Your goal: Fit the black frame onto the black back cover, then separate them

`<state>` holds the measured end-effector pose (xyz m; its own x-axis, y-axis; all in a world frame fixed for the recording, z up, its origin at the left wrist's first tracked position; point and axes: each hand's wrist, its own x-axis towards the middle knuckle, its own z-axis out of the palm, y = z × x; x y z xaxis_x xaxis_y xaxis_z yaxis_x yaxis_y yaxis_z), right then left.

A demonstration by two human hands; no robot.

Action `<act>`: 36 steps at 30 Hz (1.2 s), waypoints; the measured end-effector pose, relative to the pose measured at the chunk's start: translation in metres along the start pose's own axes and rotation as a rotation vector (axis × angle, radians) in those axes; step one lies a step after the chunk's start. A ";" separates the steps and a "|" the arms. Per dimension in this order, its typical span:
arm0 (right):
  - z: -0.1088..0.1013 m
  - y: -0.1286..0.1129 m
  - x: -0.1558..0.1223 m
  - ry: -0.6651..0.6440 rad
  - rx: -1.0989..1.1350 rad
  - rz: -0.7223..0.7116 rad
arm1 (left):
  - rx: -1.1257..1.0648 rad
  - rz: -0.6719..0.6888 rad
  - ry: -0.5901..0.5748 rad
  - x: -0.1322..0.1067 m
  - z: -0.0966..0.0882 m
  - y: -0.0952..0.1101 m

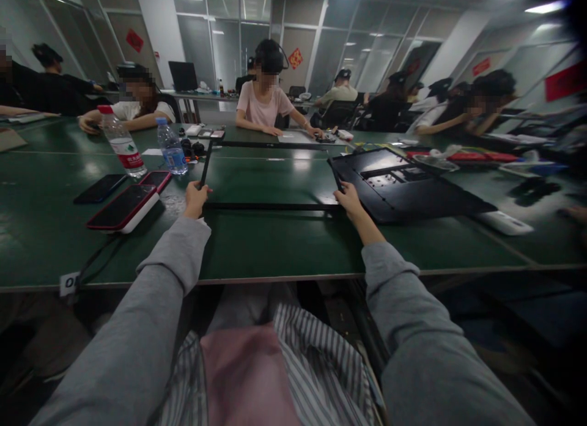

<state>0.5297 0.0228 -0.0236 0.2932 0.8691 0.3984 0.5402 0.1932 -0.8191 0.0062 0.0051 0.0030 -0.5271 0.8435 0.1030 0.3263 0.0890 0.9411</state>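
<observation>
Between my hands is a thin black rectangular frame (275, 206), with the green table showing through its open middle. My left hand (196, 198) is closed on the frame's left side near the front corner. On the opposite side, my right hand (348, 198) grips the right edge, also near the front. Just beyond my right hand lies a black monitor back panel (413, 190), with a recessed area and cut-outs facing up; its left edge is close to the frame. Whether the frame touches the table is hard to tell.
Left on the green table (275, 246) are a red-labelled bottle (125, 146), a blue-labelled bottle (172, 151), a black phone (99, 188) and a red-edged phone (123, 207) on a white block. A person (266, 99) sits opposite. A white bar-shaped thing (507, 223) lies at the right.
</observation>
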 end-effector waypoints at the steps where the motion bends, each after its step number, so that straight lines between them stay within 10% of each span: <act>1: 0.000 0.000 0.000 -0.023 0.028 0.031 | 0.060 0.013 -0.012 0.000 -0.001 -0.001; 12: -0.009 -0.004 -0.010 -0.079 -0.395 0.101 | 0.767 0.228 -0.047 -0.015 -0.007 0.002; 36: -0.007 0.000 -0.009 0.028 -0.242 0.012 | 0.752 0.269 -0.081 -0.023 -0.004 0.002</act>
<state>0.5323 0.0119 -0.0241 0.3206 0.8570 0.4035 0.7089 0.0655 -0.7022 0.0159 -0.0159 0.0040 -0.3057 0.9201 0.2447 0.8907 0.1856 0.4150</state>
